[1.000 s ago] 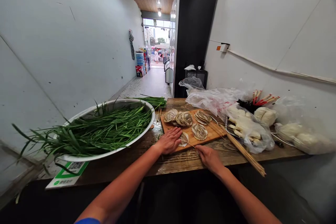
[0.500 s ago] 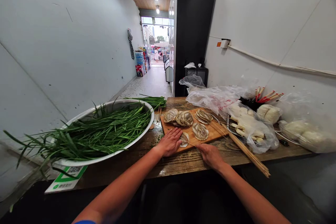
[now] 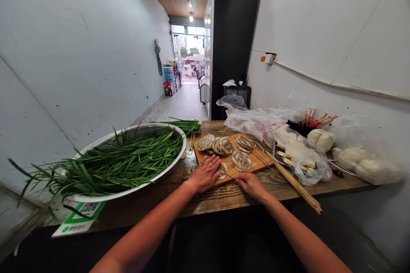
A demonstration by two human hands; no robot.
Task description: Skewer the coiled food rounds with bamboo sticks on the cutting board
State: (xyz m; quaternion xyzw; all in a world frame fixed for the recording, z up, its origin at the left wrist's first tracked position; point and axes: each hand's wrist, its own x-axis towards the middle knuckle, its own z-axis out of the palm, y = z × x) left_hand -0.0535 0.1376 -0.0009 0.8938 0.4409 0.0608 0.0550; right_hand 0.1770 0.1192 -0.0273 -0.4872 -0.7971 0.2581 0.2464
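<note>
Two-handed: pinching a thin stick (image 3: pixel 231 176) in closed fingertips of the right hand (image 3: pixel 252 185), lengthwise leftward from them toward a round slice (image 3: pixel 223 170), partly under the nearer left hand (image 3: pixel 204 174), flat, grasping nothing.

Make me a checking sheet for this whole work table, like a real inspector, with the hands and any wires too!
Surface: wooden table, with shiny patches near the front edge.
Job's things: round brown pieces on a cutting board; a skewer bundle juts past the table edge.
Clutter: metal bowl heaped with long green leaves; plastic bags; green-and-white card.
Hands: left hand lies flat, partly covering one piece; right hand pinches a thin skewer pointing at that piece.
Cables: white line along the right wall; white cord-like strand by the bags.
Surroundings: pale walls, tall black cabinet, bright doorway with people beyond.
</note>
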